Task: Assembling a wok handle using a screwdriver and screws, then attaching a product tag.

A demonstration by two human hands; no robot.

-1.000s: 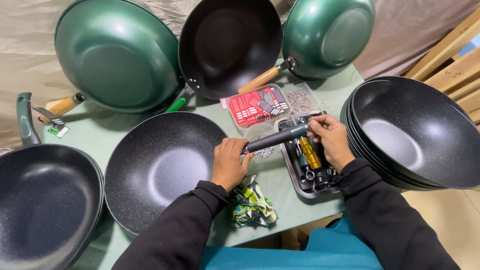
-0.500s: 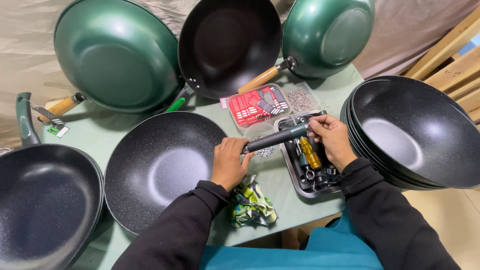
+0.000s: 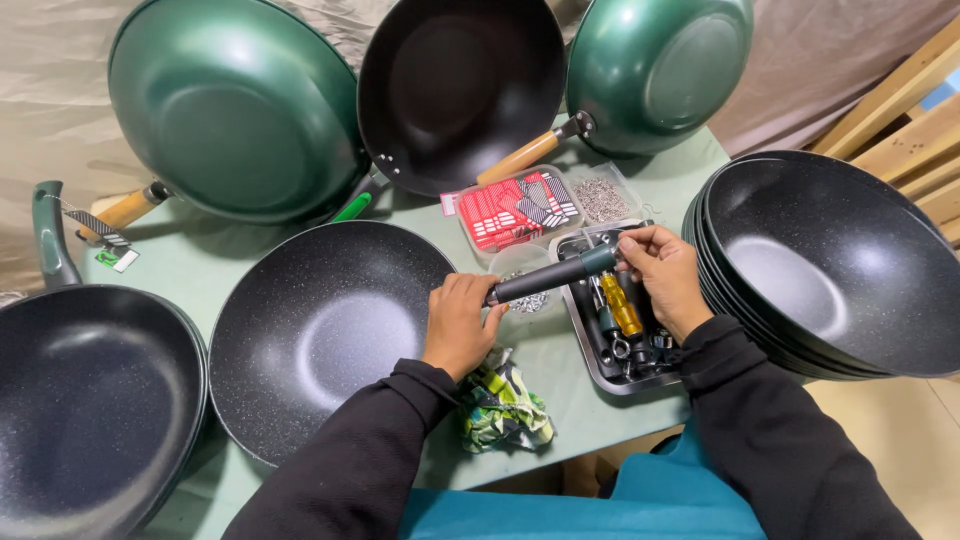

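Very little differs across the last second. The dark pan handle (image 3: 552, 275) held between the left hand (image 3: 460, 322) and the right hand (image 3: 668, 278) lies at almost the same slant as a second ago, its right end perhaps a touch lower over the metal tray (image 3: 592, 352). The right hand's fingers (image 3: 632, 240) sit curled a shade closer round the handle's end than before, though the shift is too small to tell for sure.
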